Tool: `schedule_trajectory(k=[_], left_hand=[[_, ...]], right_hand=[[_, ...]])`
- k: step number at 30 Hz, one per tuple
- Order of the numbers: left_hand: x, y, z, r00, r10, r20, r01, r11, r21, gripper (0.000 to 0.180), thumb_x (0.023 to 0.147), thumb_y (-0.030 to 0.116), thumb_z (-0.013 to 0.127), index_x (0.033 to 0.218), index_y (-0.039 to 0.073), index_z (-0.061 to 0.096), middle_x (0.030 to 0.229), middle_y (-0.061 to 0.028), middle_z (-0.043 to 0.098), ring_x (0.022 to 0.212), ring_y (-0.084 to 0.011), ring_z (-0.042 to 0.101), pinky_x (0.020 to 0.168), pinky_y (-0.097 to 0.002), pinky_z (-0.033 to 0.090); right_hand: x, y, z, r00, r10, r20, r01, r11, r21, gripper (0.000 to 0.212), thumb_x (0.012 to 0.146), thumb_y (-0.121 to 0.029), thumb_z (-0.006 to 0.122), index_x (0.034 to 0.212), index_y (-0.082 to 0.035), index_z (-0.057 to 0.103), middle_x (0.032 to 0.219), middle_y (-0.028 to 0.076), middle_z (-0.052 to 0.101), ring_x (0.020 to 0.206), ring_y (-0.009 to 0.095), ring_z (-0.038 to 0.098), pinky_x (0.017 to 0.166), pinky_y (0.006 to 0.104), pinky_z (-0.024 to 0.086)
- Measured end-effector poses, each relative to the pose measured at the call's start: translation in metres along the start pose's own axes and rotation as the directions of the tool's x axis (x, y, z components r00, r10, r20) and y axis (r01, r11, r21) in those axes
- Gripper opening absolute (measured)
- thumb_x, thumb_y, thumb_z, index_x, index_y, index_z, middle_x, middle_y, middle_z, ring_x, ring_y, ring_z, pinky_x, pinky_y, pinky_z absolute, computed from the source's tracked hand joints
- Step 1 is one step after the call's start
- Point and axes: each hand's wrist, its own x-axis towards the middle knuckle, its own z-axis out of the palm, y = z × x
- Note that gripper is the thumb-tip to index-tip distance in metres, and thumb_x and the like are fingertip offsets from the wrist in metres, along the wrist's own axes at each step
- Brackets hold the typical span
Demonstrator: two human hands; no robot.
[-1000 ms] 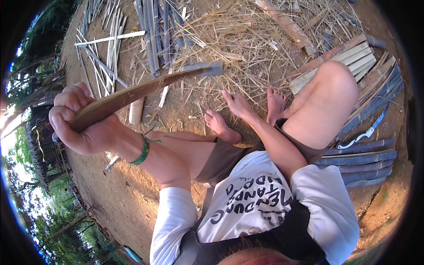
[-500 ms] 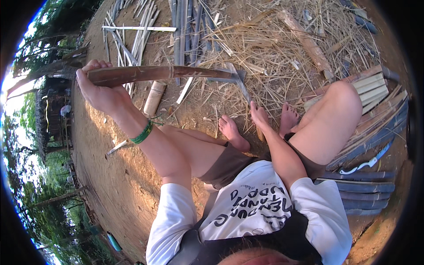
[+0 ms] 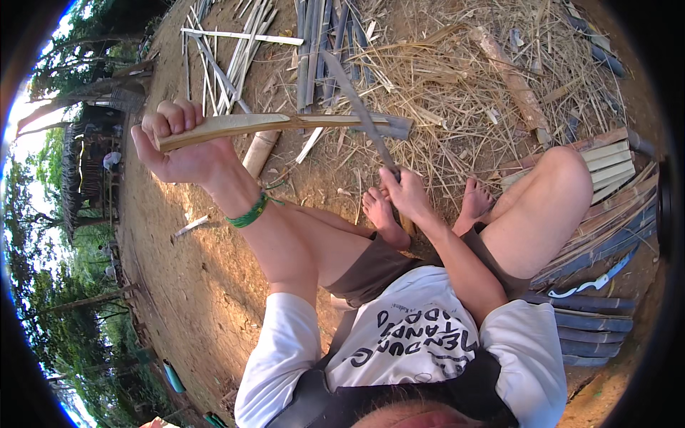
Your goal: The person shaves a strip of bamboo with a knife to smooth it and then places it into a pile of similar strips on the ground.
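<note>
My left hand (image 3: 191, 151) is closed round one end of a split bamboo strip (image 3: 264, 123), held up level across the view. The strip shows a pale cut face toward my hand, and its dark far end (image 3: 392, 127) lies to the right. In my closed right hand (image 3: 405, 194) is a long knife (image 3: 369, 127) with a dark blade. The blade slants up and to the left, crossing the strip near its dark end. I cannot tell whether blade and strip touch.
Bamboo shavings (image 3: 449, 78) litter the ground ahead between my bare feet and a bamboo pole (image 3: 510, 82). Pale strips (image 3: 246, 53) and dark strips (image 3: 314, 60) lie at the far side. On my right are stacked split bamboo (image 3: 592, 321) and a white-handled saw (image 3: 589, 285).
The bamboo strip has turned, its brown side giving way to a pale cut face. The knife's tip has swung up and left, and more blade shows above the strip.
</note>
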Motion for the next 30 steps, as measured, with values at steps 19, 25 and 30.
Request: schedule_trajectory(k=[19,25,30], left_hand=[[-0.024,-0.008,0.042,0.979,0.128,-0.161,-0.094,0.974,0.206,0.027,0.084,0.024,0.044,0.063,0.016,0.029,0.054,-0.0032,0.035,0.046,-0.0131,0.035,0.042,-0.0236,0.025],[-0.035,-0.008,0.054,0.980,0.148,-0.134,-0.118,0.970,0.211,0.026,0.084,0.024,0.043,0.063,0.016,0.029,0.054,-0.0033,0.035,0.046,-0.0128,0.035,0.043,-0.0231,0.026],[-0.033,-0.011,0.057,0.971,0.177,-0.158,-0.138,0.963,0.231,0.025,0.084,0.023,0.043,0.064,0.015,0.031,0.055,-0.0040,0.035,0.046,-0.0129,0.035,0.043,-0.0229,0.027]], right_hand=[[-0.039,-0.104,0.013,0.942,-0.335,0.020,0.322,0.887,-0.331,0.023,0.094,-0.018,0.062,0.086,0.003,0.059,0.058,0.016,0.060,0.053,0.035,0.063,0.049,0.0433,0.048],[-0.037,-0.085,0.005,0.947,-0.320,-0.013,0.285,0.861,-0.421,0.025,0.094,-0.020,0.060,0.087,0.003,0.059,0.061,0.018,0.063,0.054,0.037,0.064,0.051,0.0460,0.051],[-0.030,-0.070,-0.008,0.986,-0.169,-0.014,0.149,0.903,-0.404,0.026,0.094,-0.023,0.059,0.086,0.002,0.060,0.061,0.017,0.064,0.054,0.037,0.065,0.052,0.0469,0.052]])
